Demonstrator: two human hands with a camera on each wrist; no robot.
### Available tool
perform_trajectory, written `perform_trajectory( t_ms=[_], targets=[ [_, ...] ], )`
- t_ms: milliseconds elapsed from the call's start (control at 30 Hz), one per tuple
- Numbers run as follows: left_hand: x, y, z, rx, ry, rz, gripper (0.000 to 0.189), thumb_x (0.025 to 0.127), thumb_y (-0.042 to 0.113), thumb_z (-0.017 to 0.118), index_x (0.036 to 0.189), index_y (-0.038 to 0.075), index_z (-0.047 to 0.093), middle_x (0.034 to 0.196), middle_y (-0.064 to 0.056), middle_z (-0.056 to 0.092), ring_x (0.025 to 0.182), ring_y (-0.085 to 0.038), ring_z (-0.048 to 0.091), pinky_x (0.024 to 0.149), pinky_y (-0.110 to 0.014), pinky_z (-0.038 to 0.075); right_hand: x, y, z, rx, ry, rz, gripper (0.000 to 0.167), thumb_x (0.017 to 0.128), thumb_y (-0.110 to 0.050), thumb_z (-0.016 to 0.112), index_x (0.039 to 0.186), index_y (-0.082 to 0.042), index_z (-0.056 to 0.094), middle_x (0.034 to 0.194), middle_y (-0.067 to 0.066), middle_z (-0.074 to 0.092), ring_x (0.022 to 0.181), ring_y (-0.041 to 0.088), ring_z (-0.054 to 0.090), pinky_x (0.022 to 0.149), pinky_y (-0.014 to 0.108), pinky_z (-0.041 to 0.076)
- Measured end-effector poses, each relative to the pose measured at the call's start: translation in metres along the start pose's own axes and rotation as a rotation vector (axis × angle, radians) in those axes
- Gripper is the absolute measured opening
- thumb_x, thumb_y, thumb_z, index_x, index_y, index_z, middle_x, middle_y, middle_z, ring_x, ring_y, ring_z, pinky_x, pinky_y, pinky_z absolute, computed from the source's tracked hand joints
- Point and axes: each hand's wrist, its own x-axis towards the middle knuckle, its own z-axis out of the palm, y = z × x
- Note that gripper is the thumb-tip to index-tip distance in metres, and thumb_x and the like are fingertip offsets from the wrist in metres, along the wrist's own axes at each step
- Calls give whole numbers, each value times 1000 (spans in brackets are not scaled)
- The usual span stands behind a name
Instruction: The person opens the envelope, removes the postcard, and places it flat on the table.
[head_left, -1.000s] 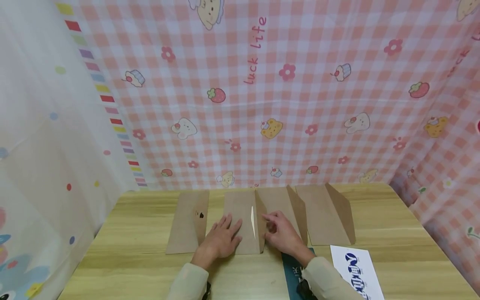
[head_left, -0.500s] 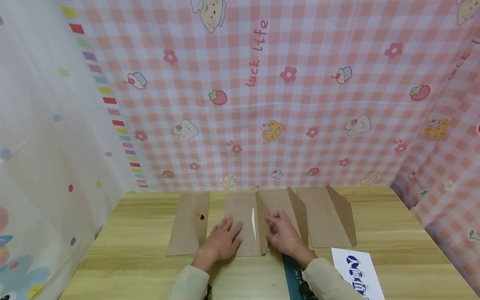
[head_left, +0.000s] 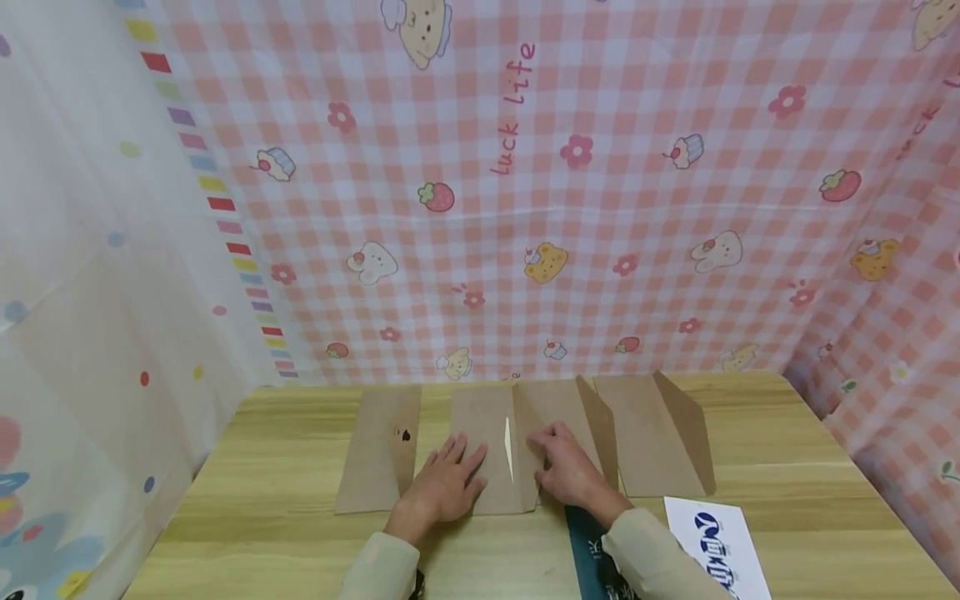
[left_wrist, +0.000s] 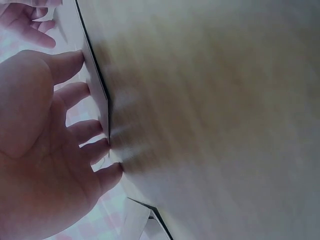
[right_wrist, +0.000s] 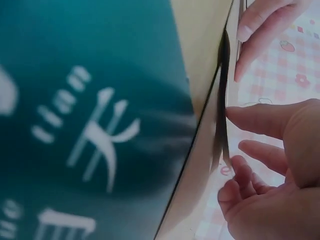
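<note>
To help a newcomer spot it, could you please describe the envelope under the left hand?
Along the far side of the table lies a row of brown envelopes. Second from the left is the envelope, alone in showing a white sliver.

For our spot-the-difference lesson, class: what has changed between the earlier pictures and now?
The flap of the second envelope from the left has opened slightly further rightward, with the right hand at it; whether its grip changed is unclear. The left hand stays spread on that envelope. The other envelopes, the green card and the white card lie as before.
</note>
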Motion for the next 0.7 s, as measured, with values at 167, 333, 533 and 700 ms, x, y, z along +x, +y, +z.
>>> perform_trajectory(
  t_ms=[167,333,533,700],
  targets=[
    [0,0,0,-2,6,6,54,105,34,46,154,13,37,162,-22,21,150,-39,18,119,-58,19,3,0,-2,42,-62,68,58,74,9,76,129,4,60,110,14,53,91,21,54,81,38,50],
    [2,0,1,4,0,0,55,105,35,45,154,14,37,162,-21,21,150,-38,18,119,-58,19,7,0,-1,73,-102,121,60,77,6,75,135,4,57,111,14,52,92,24,54,87,44,50],
    [2,1,1,-1,-8,-1,55,104,35,46,154,14,37,162,-21,21,151,-38,17,119,-58,19,10,0,0,76,-124,161,60,82,0,75,138,2,54,115,15,52,102,27,55,98,50,47],
    [1,0,0,-9,-8,-2,54,105,35,45,155,15,36,162,-21,20,151,-38,16,119,-57,18,13,1,3,76,-121,172,59,84,-6,75,139,2,54,118,15,52,104,26,54,101,49,45]
  ],
)
